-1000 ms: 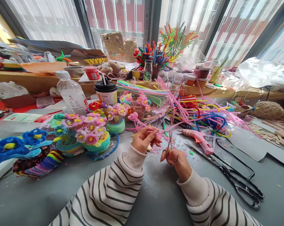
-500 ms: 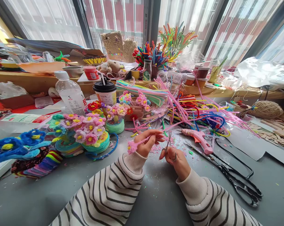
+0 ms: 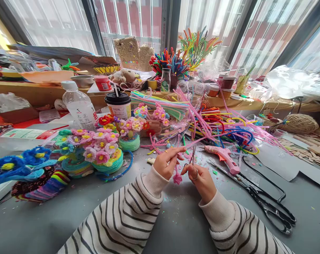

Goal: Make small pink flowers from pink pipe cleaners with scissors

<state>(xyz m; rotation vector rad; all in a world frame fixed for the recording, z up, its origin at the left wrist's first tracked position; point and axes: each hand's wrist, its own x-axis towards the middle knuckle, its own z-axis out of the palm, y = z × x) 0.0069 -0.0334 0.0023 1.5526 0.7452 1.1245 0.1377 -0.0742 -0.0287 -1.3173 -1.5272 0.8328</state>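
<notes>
My left hand (image 3: 165,165) is closed, its fingers pinching the stem of a pink pipe-cleaner flower (image 3: 177,178). The flower head hangs below the fingertips, just above the grey table. Fingers partly hide the stem. Close by on the right, my right hand (image 3: 202,180) grips small scissors (image 3: 193,155), blades pointing up and away from me. Its thumb and fingers are around the handles, which are mostly covered. Pink clippings and glitter lie on the tabletop around both hands.
A pink glue gun (image 3: 225,157) and large black-handled scissors (image 3: 266,203) lie to the right. Pipe cleaners (image 3: 210,123) are heaped beyond my hands. Potted pipe-cleaner flowers (image 3: 103,146), a plastic bottle (image 3: 79,107) and a lidded cup (image 3: 118,106) stand left.
The pink flower has swung from the left of my left hand to hang below its fingertips on the right. Both hands have shifted slightly; the small scissors stay in my right hand.
</notes>
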